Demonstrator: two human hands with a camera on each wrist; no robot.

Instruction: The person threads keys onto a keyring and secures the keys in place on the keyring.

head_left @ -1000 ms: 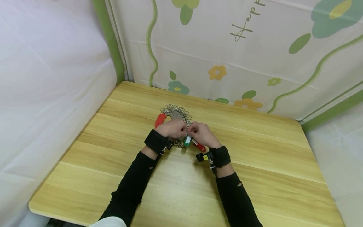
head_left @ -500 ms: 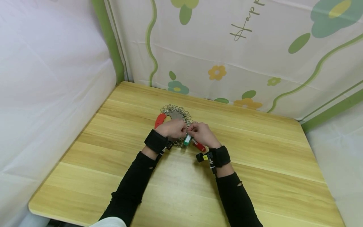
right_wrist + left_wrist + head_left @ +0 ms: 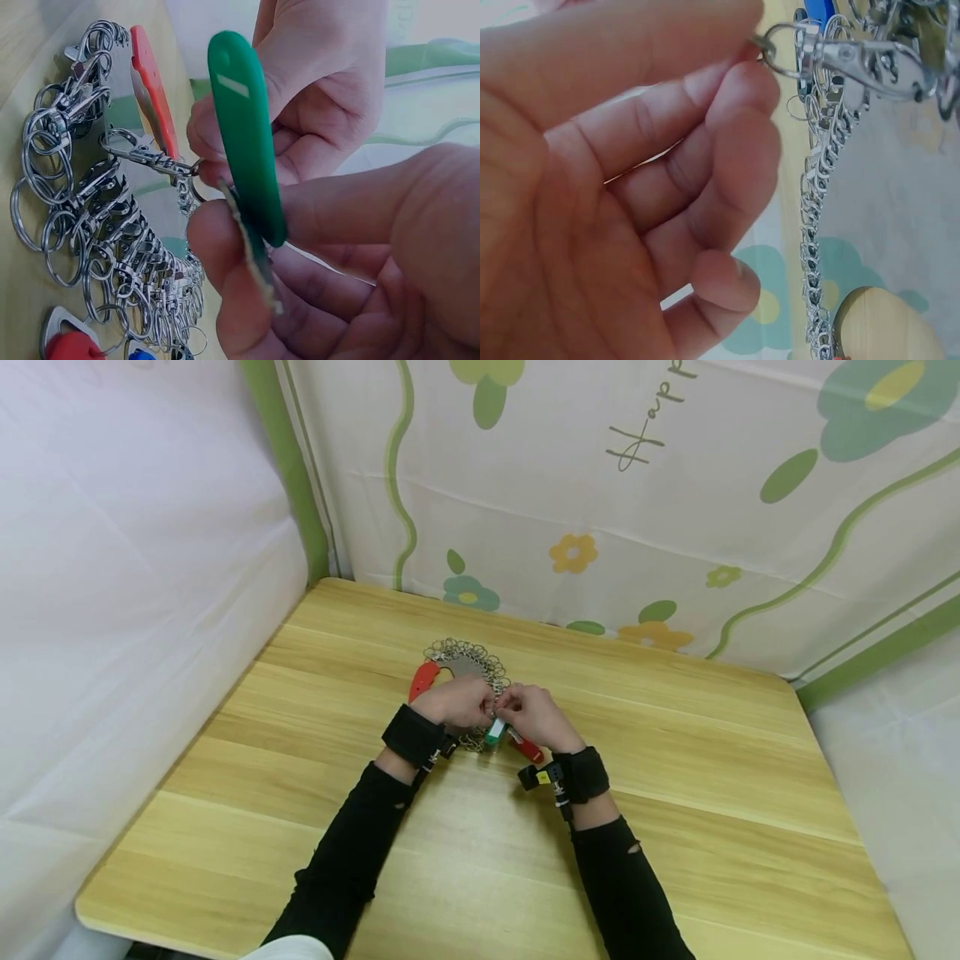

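Observation:
A grey metal plate (image 3: 467,666) with a red handle (image 3: 424,678) lies on the table, many swivel clasps and split rings (image 3: 139,247) hanging along its edge. My left hand (image 3: 459,700) pinches the small ring (image 3: 778,51) of one swivel clasp (image 3: 874,66) between thumb and forefinger. Close beside it, my right hand (image 3: 537,713) pinches a green key tag (image 3: 244,135) together with a thin metal piece (image 3: 253,244), seen edge-on and perhaps a key. Fingers partly hide where the ring and the held pieces come together.
A red tag (image 3: 527,748) lies just below my right hand. In the right wrist view, a red tag (image 3: 71,346) and a blue one (image 3: 141,355) show at the bottom. The wooden table (image 3: 480,860) meets a patterned curtain (image 3: 525,485) behind.
Both hands stay in nearly the same place, still pinching. The green tag has tilted and shifted slightly up between the right fingers.

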